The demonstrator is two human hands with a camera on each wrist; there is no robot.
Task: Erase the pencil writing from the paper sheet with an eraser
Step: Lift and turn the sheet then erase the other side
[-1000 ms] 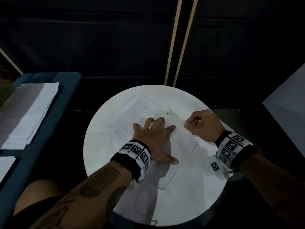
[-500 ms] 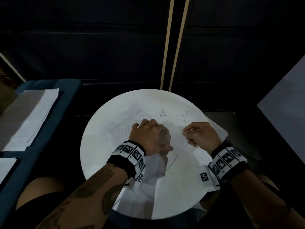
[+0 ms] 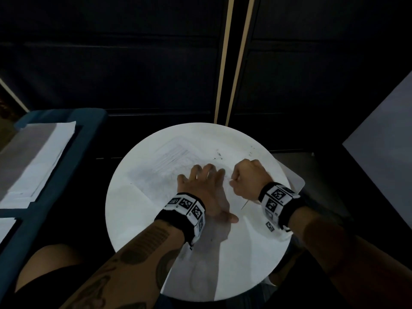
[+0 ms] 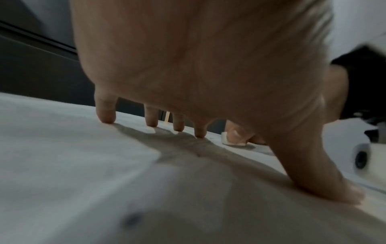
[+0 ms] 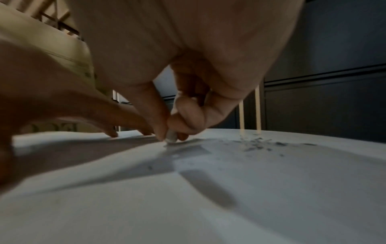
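White eraser (image 5: pixel 171 138) pinched in right hand (image 3: pixel 247 177), left hand (image 3: pixel 204 190) flat on paper sheet (image 3: pixel 169 161) mid-table: judge short strokes away from left fingertips (image 4: pixel 107 118).

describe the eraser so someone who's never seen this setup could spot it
Start at the round white table and the paper sheet on it. Past the flat left hand, find the fisted right hand. The eraser is the small pale stub pinched in its fingertips, touching the paper near grey crumbs.
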